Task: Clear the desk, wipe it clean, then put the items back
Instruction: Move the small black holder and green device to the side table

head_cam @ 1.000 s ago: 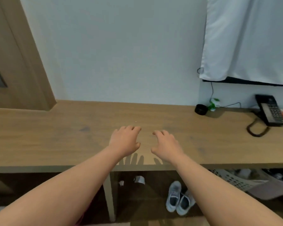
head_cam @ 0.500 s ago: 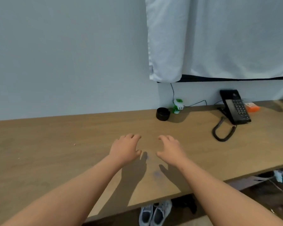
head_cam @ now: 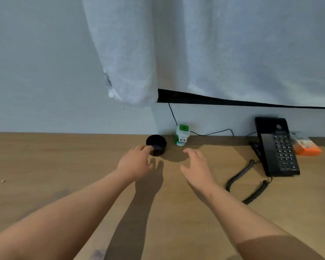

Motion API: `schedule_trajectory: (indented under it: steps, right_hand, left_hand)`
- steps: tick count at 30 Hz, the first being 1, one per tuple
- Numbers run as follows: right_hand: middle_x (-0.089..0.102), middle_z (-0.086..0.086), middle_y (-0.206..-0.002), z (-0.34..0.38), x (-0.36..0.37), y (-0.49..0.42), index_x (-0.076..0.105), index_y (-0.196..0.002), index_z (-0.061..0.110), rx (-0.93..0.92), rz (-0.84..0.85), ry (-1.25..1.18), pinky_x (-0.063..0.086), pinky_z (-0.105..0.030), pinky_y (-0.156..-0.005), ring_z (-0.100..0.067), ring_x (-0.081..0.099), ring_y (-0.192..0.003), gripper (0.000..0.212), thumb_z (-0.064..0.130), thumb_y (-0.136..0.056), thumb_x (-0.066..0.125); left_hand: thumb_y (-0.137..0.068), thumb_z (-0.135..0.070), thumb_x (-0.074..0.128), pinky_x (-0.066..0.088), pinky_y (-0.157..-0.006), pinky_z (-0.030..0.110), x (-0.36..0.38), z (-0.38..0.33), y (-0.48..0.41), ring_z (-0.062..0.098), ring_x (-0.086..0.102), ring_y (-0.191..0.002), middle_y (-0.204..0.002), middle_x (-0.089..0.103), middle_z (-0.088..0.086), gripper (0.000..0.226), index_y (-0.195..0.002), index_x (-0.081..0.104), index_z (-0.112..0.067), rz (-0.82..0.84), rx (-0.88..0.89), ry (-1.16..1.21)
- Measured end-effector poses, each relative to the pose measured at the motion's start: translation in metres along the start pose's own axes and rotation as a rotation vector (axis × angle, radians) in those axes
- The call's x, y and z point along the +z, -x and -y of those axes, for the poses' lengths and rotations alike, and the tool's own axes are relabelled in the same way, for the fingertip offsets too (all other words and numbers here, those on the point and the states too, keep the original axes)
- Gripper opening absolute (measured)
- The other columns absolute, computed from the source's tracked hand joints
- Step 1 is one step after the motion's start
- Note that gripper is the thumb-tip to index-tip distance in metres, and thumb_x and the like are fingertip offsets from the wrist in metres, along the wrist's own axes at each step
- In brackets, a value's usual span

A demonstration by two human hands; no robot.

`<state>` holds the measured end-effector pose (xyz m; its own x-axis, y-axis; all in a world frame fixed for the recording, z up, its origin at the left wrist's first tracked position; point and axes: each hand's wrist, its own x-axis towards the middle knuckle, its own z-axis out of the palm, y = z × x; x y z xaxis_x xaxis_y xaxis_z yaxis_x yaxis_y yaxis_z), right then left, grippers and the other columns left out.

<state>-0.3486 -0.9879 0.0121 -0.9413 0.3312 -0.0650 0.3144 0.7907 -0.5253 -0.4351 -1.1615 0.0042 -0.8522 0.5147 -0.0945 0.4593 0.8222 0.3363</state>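
Both bare forearms reach in from the near edge, over a brown wooden tabletop (head_cam: pixel 64 184). A small crumb (head_cam: pixel 2 181) lies far to the left.

The left hand (head_cam: pixel 137 164) has its fingers (head_cam: pixel 145 148) loosely extended, and their tips meet the near left rim of a round black dish (head_cam: pixel 156 145). Real contact cannot be told, since the fingers hide that edge. The right hand (head_cam: pixel 197 166) hovers with fingers (head_cam: pixel 190 152) spread and gently curved, holding nothing. It is near a small green-and-white bottle (head_cam: pixel 182 136) but apart from it, and the bottle's label is too blurred to read.

To the right stands a black telephone (head_cam: pixel 278 147) with its coiled cord (head_cam: pixel 248 186) looping toward the near side (the key markings are illegible). Just beside it lies an orange packet (head_cam: pixel 306 148), its print unreadable.

A thin black cable (head_cam: pixel 214 132) runs along the wall behind. Above hangs a white cloth (head_cam: pixel 195 53), cut off at the top and right, which covers all but the lower edge of something black (head_cam: pixel 233 101).
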Motion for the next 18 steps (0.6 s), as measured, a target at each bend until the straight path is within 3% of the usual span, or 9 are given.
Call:
schedule_trajectory:
  steps: [5,9,12,18]
  right_hand:
    - [0.033,-0.002,-0.145,-0.031,-0.023,-0.049,0.038,-0.14,0.022,-0.086,-0.011,-0.014,0.036,-0.035,-0.1,-0.021,0.038,-0.128,0.05,0.024,-0.092,0.053]
    - [0.024,-0.004,-0.151,-0.04,-0.027,-0.088,0.034,-0.142,0.026,-0.117,0.046,0.009,0.034,-0.039,-0.104,-0.027,0.027,-0.136,0.051,0.032,-0.094,0.051]
    - [0.017,-0.005,-0.154,-0.038,-0.025,-0.115,0.026,-0.146,0.027,-0.146,0.143,0.033,0.032,-0.043,-0.108,-0.029,0.021,-0.139,0.06,0.038,-0.092,0.052]
    - [0.009,-0.003,-0.155,-0.04,-0.016,-0.153,0.014,-0.149,0.021,-0.154,0.26,0.116,0.034,-0.044,-0.107,-0.034,0.027,-0.134,0.081,0.044,-0.087,0.06]
  left_hand:
    - [-0.087,-0.033,0.055,0.037,-0.103,0.044,0.023,-0.027,-0.031,0.033,0.032,-0.132,-0.151,0.024,0.007,0.062,-0.143,0.031,-0.023,-0.04,-0.18,0.019]
    - [-0.086,-0.037,0.055,0.036,-0.103,0.045,0.033,-0.034,-0.055,0.035,0.023,-0.134,-0.154,0.013,0.009,0.067,-0.144,0.024,-0.027,-0.051,-0.268,-0.047]
    - [-0.087,-0.04,0.055,0.03,-0.107,0.044,0.036,-0.034,-0.073,0.033,0.011,-0.141,-0.157,0.001,0.004,0.069,-0.145,0.02,-0.028,-0.03,-0.304,-0.081]
    - [-0.084,-0.051,0.058,0.028,-0.107,0.044,0.047,-0.03,-0.1,0.03,0.012,-0.142,-0.157,-0.003,0.004,0.08,-0.147,0.014,-0.027,0.008,-0.361,-0.063]
